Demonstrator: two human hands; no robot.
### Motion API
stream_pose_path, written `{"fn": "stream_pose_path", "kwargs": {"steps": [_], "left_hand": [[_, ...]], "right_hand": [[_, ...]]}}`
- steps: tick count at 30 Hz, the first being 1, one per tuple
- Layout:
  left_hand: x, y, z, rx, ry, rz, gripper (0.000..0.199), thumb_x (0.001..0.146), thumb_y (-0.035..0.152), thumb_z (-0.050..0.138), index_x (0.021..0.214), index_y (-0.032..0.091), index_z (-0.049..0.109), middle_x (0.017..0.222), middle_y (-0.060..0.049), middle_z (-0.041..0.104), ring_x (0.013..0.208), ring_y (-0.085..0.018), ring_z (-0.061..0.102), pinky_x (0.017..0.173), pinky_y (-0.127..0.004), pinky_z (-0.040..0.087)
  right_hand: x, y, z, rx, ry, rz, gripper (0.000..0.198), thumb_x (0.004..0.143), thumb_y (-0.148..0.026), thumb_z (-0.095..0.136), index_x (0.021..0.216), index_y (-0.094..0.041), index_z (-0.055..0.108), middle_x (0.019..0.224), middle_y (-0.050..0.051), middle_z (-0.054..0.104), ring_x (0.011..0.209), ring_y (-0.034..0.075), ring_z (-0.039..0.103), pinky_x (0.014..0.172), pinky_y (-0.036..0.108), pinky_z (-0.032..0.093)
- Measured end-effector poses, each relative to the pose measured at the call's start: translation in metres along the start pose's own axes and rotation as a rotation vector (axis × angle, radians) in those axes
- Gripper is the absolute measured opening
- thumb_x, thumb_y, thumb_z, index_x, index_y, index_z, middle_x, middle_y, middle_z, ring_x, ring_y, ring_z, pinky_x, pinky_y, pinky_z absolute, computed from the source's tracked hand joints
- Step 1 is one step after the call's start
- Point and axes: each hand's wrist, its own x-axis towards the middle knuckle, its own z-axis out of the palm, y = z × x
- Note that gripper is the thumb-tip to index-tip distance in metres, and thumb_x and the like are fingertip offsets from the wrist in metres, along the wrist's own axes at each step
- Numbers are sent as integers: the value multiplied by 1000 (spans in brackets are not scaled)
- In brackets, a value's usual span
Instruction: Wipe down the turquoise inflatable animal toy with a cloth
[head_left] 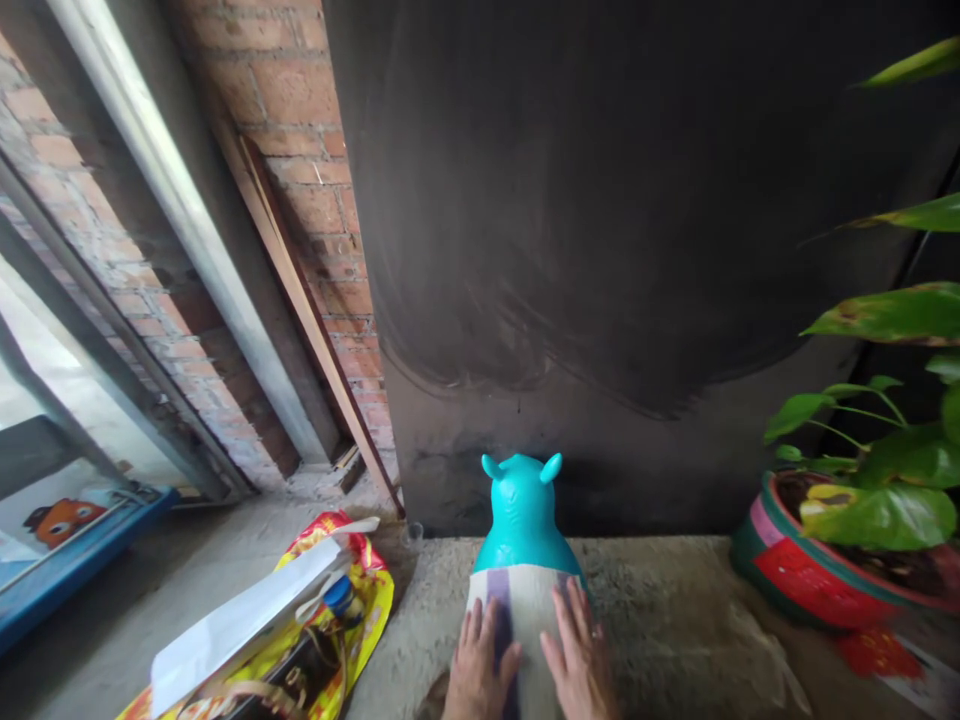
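Bare grey concrete floor (675, 620). Large sooty black wall panel (615, 200) ahead. Exposed red brick wall (300, 120) left, with leaning grey metal beams (187, 230). Daylit. Red-and-green ceramic plant pot (795, 575) right.

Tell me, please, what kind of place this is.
Probably an unfinished or rough room in a home. It has a bare brick wall and a raw concrete floor, yet also a potted plant and a turquoise toy animal under both hands.

Both hands (525, 660) are cut at the wrists by the bottom edge; they cover the cloth (525, 610) beneath.
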Motion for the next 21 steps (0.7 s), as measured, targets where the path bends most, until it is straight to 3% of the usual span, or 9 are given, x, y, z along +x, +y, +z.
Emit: {"fn": "stream_pose_path", "kwargs": {"steps": [3, 5, 10, 14, 19, 21], "left_hand": [[10, -3, 37, -2, -17, -109, 68, 84, 43, 45, 147, 20, 32, 158, -8, 23, 146, -32, 23, 111, -55, 35], [19, -3, 44, 14, -12, -136, 69, 84, 43, 43, 148, 23, 28, 159, -6, 18, 148, -31, 19, 111, -58, 32], [47, 9, 24, 3, -52, -148, 70, 89, 44, 37, 151, 22, 16, 162, -3, 3, 150, -26, 2, 117, -55, 22], [57, 16, 13, -25, -86, -151, 70, 90, 45, 35, 152, 21, 11, 162, -3, 0, 150, -25, 0, 117, -55, 21], [40, 11, 16, 34, -130, -151, 70, 87, 43, 38, 150, 21, 15, 162, -5, 5, 150, -26, 6, 115, -54, 26], [25, 3, 20, 26, -124, -110, 73, 83, 44, 44, 149, 24, 20, 161, -4, 9, 149, -27, 10, 115, -53, 27]], "right_hand": [[-12, -2, 41, -163, 15, -43, 47, 92, -48, 40, 135, -32, 50, 144, 9, 47, 131, 35, 46, 92, 54, 52], [-14, 1, 52, -213, 27, -89, 49, 90, -49, 43, 137, -35, 47, 144, 9, 46, 131, 36, 46, 92, 56, 50], [28, -6, 36, -235, -15, -63, 56, 92, -42, 38, 146, -32, 28, 155, 6, 26, 143, 33, 26, 104, 57, 41], [48, -11, 38, -246, -24, -52, 54, 91, -41, 38, 144, -32, 33, 155, 5, 28, 142, 31, 28, 104, 55, 41], [11, -10, 64, -329, 59, 34, 50, 89, -45, 37, 134, -29, 51, 143, 10, 46, 127, 36, 50, 84, 57, 52], [-17, -12, 66, -355, 81, 63, 49, 88, -49, 41, 128, -26, 58, 137, 12, 53, 123, 38, 54, 85, 56, 51]]}}
